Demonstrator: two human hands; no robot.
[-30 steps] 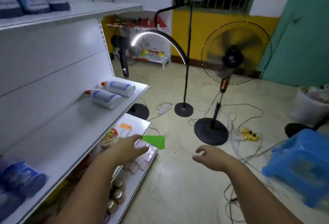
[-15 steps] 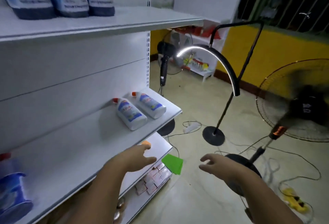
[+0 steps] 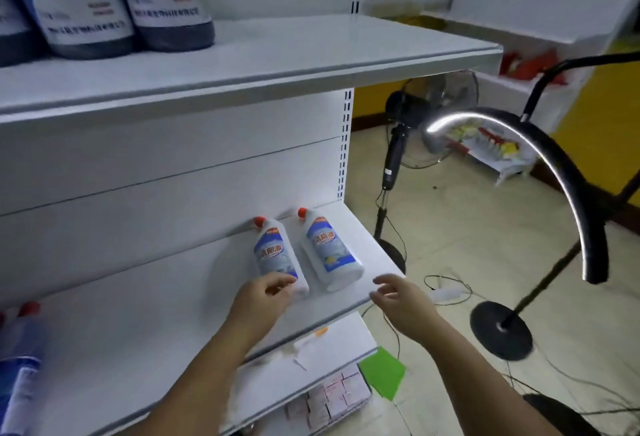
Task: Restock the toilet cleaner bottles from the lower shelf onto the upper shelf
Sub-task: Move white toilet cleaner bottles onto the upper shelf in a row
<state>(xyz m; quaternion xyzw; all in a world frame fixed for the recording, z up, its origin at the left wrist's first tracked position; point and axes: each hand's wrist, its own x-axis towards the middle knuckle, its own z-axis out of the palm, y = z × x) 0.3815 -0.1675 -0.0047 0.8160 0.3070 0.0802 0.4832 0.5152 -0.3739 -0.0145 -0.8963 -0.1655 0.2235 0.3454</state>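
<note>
Two white toilet cleaner bottles with red caps lie flat on the lower shelf (image 3: pixel 145 342), caps toward the back wall. My left hand (image 3: pixel 263 300) reaches the base of the left bottle (image 3: pixel 277 255), fingers curled and touching it, with no full grip. My right hand (image 3: pixel 401 300) hovers open just right of the right bottle (image 3: pixel 329 248), near the shelf's front corner, holding nothing. The upper shelf (image 3: pixel 311 54) is white, with bare room on its right half.
Large blue-and-white refill pouches (image 3: pixel 104 2) stand on the upper shelf's left. More bottles (image 3: pixel 20 349) sit at the lower shelf's far left. A bottom shelf (image 3: pixel 311 366) holds small packs. A curved floor lamp (image 3: pixel 540 172), a standing fan (image 3: pixel 415 117) and cables occupy the floor.
The view has swung up and toward the shelf. Both hands have moved forward onto the lower shelf; my left hand now touches the left bottle's base.
</note>
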